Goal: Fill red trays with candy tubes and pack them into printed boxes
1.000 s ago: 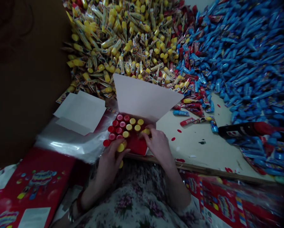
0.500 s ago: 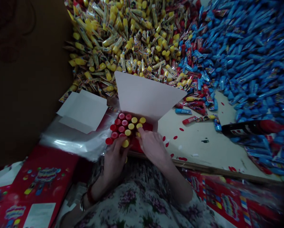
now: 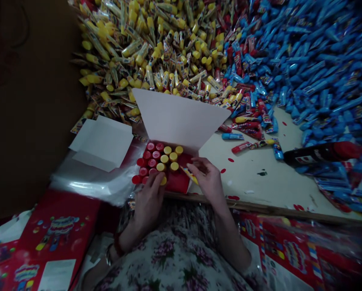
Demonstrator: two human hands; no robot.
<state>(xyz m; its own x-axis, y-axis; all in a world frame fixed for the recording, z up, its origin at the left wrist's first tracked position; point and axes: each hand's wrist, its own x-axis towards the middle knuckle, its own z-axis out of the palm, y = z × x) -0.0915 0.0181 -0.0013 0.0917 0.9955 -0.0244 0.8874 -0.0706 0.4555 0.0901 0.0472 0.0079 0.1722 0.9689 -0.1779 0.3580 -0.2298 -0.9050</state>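
A yellow-capped candy tube point(image 3: 190, 174) is pinched in the right hand point(image 3: 208, 180), at that hand's 9 o'clock, its long axis running 10-to-4; the left hand point(image 3: 149, 204) is held half open, fingertips laid on rows of capped tubes point(image 3: 158, 159) in a red box point(image 3: 177, 182).

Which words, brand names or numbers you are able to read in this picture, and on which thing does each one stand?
No text here can be read.
Red printed cardboard carton at lower left: print too blurred.
Red printed cardboard carton at lower right: print too blurred.
Yellow-wrapped plastic tubes: too small.
Blue-wrapped plastic tubes: too small.
White label on the black bottle: too dark and small.
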